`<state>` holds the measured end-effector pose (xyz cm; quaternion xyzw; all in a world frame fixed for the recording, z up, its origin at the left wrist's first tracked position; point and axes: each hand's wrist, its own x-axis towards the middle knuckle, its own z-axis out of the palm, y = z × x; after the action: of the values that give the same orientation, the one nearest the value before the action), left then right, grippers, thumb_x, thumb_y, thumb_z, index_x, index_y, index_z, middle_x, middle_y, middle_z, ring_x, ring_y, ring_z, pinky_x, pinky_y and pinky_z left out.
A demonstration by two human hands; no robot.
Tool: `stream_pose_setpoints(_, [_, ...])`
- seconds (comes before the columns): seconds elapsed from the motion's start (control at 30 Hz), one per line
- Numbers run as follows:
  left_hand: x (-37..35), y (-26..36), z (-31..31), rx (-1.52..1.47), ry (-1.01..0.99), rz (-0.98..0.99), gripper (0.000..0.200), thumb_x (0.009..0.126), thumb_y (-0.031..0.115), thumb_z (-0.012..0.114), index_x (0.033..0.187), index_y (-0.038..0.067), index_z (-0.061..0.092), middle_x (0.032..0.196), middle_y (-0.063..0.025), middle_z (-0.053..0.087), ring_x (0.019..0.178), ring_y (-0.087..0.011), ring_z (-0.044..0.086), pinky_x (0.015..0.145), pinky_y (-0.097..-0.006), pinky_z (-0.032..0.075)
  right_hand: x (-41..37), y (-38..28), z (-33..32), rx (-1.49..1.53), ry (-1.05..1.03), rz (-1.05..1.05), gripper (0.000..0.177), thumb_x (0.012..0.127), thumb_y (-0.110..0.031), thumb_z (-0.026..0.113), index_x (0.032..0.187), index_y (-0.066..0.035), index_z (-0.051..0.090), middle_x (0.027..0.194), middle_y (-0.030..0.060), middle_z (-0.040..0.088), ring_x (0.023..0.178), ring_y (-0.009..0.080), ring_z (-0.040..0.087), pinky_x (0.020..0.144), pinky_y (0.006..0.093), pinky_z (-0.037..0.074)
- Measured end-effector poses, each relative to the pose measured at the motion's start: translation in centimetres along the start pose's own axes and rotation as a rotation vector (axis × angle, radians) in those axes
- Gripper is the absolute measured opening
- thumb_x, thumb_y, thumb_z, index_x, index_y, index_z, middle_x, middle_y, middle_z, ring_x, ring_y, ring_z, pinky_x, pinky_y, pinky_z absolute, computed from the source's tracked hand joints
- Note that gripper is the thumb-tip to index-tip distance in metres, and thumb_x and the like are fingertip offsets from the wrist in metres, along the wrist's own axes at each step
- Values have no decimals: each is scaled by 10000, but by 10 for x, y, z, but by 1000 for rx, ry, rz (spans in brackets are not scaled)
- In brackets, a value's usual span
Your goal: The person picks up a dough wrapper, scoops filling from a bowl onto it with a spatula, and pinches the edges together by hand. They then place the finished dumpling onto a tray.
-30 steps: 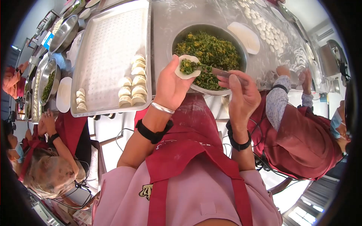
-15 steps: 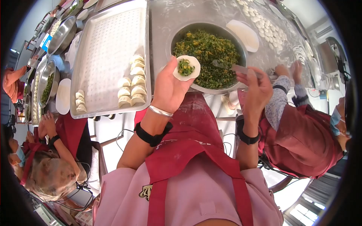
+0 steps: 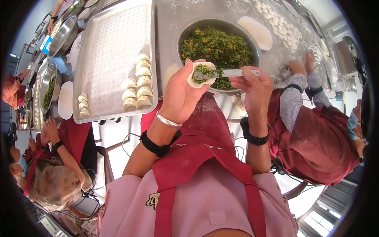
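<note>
My left hand (image 3: 179, 93) holds a round dumpling wrapper (image 3: 196, 81) on its fingers, with green chopped filling (image 3: 202, 73) in the middle. Pinched in my right hand (image 3: 254, 85) is the handle of a flat metal spoon (image 3: 239, 73). The spoon's other end lies on the filling in the wrapper, with green bits on it. Just beyond both hands stands a steel bowl (image 3: 177, 41) of chopped green and yellow filling (image 3: 217, 44).
To the left, a perforated metal tray (image 3: 114, 43) carries several folded dumplings (image 3: 144, 81). A white scraper-like piece (image 3: 256, 32) lies right of the bowl. Dough pieces (image 3: 278, 27) are scattered at the far right. Co-workers sit on both sides, one's hands (image 3: 298, 67) near the table edge.
My right hand has brought the spoon from the bowl leftward to the wrapper. My left hand has shifted slightly right, still holding the wrapper.
</note>
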<state>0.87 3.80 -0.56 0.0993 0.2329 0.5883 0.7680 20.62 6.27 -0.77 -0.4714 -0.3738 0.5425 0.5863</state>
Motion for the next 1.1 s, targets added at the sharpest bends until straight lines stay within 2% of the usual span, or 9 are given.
stream_pose_setpoints(0.17, [2, -2, -4, -7, -28, -14, 447, 1099, 324, 341, 1314, -48, 466, 1313, -191, 550, 1267, -296, 520, 1147, -452, 385, -3, -8, -2, -30, 10, 6, 209, 956, -88, 602, 1077, 81, 620, 903, 200, 701, 753, 300, 740, 647, 326, 621])
stream_pose_setpoints(0.27, [1, -3, -6, 12, -38, 7, 407, 1073, 323, 450, 1254, -36, 511, 1233, -152, 585, 1192, -257, 563, 1093, -434, 422, -3, -16, -8, 21, 8, 18, 204, 953, -84, 596, 1068, 83, 618, 892, 197, 699, 751, 304, 740, 643, 326, 621])
stream_pose_setpoints(0.47, [-7, -4, -1, 22, -40, -3, 402, 1082, 311, 422, 1266, -34, 518, 1236, -148, 593, 1193, -256, 568, 1069, -426, 436, -1, -15, -1, 74, 10, 52, 193, 951, -74, 586, 1048, 90, 612, 885, 195, 697, 751, 297, 740, 644, 316, 620])
stream_pose_setpoints(0.57, [-10, -1, -2, 71, -52, 7, 475, 1097, 340, 343, 1328, -57, 463, 1332, -195, 542, 1272, -291, 520, 1143, -449, 401, 0, -5, -2, 50, 1, 74, 196, 951, -81, 590, 1049, 88, 610, 896, 196, 695, 751, 293, 740, 649, 311, 619])
stream_pose_setpoints(1.1, [-9, 5, -6, 62, -43, -34, 484, 1101, 332, 329, 1333, -76, 447, 1328, -192, 546, 1262, -286, 525, 1156, -437, 391, -7, -1, 0, 0, -81, 2, 189, 953, -67, 599, 1079, 72, 620, 906, 181, 698, 751, 304, 738, 646, 335, 622])
